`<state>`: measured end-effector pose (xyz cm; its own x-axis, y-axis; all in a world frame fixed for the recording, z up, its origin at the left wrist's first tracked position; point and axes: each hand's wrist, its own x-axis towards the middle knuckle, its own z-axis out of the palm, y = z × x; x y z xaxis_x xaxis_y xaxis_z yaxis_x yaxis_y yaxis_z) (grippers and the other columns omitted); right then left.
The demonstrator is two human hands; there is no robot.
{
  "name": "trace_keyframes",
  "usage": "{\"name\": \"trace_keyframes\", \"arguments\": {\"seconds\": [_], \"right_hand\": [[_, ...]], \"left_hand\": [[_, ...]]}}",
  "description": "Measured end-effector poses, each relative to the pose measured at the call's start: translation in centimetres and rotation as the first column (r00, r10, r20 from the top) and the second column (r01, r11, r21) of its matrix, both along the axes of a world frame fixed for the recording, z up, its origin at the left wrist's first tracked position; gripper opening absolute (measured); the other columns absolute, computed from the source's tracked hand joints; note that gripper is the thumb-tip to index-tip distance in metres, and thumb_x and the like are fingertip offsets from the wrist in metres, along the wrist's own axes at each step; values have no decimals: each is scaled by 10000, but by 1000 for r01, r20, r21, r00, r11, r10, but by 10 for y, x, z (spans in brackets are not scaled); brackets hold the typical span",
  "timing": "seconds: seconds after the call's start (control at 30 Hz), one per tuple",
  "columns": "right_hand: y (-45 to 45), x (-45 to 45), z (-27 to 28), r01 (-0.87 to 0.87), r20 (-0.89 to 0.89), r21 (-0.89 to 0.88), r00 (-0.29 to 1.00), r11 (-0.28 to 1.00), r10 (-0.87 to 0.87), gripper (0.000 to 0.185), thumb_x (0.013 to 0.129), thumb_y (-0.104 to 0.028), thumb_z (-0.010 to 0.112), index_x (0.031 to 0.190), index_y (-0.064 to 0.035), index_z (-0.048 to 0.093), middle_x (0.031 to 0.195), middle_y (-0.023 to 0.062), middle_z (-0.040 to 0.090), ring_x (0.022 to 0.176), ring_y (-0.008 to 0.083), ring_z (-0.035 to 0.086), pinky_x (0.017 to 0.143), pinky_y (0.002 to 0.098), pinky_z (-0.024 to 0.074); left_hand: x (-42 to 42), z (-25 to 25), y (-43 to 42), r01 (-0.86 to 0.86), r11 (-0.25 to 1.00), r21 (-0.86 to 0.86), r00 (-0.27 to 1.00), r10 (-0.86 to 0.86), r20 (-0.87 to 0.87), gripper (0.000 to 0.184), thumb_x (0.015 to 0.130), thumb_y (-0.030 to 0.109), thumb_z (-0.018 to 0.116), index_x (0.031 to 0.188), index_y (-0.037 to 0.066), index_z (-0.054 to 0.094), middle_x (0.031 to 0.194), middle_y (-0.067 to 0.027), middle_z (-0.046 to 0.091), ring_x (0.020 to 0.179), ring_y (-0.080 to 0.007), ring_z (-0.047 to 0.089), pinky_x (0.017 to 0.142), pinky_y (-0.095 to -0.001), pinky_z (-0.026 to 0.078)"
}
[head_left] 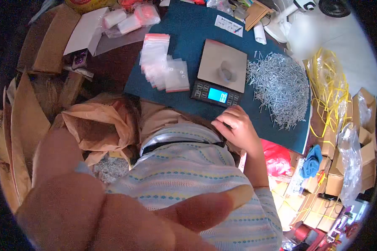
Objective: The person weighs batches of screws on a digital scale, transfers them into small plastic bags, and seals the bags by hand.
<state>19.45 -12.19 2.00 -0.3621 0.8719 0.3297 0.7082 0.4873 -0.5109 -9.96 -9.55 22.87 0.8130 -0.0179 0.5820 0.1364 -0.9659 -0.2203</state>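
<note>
Now the digital scale (209, 89) is sitting on the blue-green worktop (167, 113), its display (218, 95) glowing blue and showing what look like 0s. On its plate (214, 54), 1 small, roundish grey shape is showing, too unclear to name. The right hand (241, 131) is hovering or resting right by the scale's near right corner; contact I can't tell. Its fingers are curling in, the gap to the thumb looking narrow, and whether they're gripping anything I can't tell either.

The left hand (113, 217) is looming huge and blurred, well to the near side of the scale, its thumb stretching rightward; what its fingers are doing, or holding, I can't tell.

Just right of the scale, the heap of nail-like metal pieces (280, 90) is spreading wide. Left of it, the clear zip bags (157, 62) are lying in an overlapping fan. Beyond it, 1 printed slip (226, 25) is lying flat. Farther left and nearer, a brown paper bag (123, 121) is gaping open.
</note>
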Motion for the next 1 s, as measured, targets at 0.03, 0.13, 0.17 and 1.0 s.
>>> {"name": "trace_keyframes", "arguments": {"seconds": [0.03,0.13,0.17,1.0], "right_hand": [[0,0,0,3,-3,1,1000,1000,-3,155,760,-151,730,731,-45,622,700,87,606,677,268,591,677,376,455],[0,1,-3,-3,-18,-8,1000,1000,3,154,759,-151,730,728,-45,622,697,87,606,674,268,589,671,373,452],[-1,1,-3,-1,-12,-8,1000,1000,1,155,760,-152,729,726,-45,622,694,86,605,673,268,589,668,371,450],[-1,-2,-5,14,10,-38,1000,999,-13,158,779,-155,703,708,-49,610,685,90,585,671,273,573,677,375,440]], "left_hand": [[-1,-1,0,5,1000,8,1000,-5,-3,246,826,100,712,911,27,493,643,-61,520,451,-147,539,317,-259,402],[1,-3,5,14,999,41,1000,-14,-6,255,829,98,710,935,27,488,646,-60,515,448,-144,540,310,-258,400],[3,-3,8,15,999,51,1000,-15,-6,259,830,97,709,943,27,487,647,-59,513,447,-144,540,308,-258,399],[-1,-10,5,112,993,-22,993,-111,46,342,784,77,691,1049,61,475,630,-39,486,486,-148,549,338,-262,414]]}}
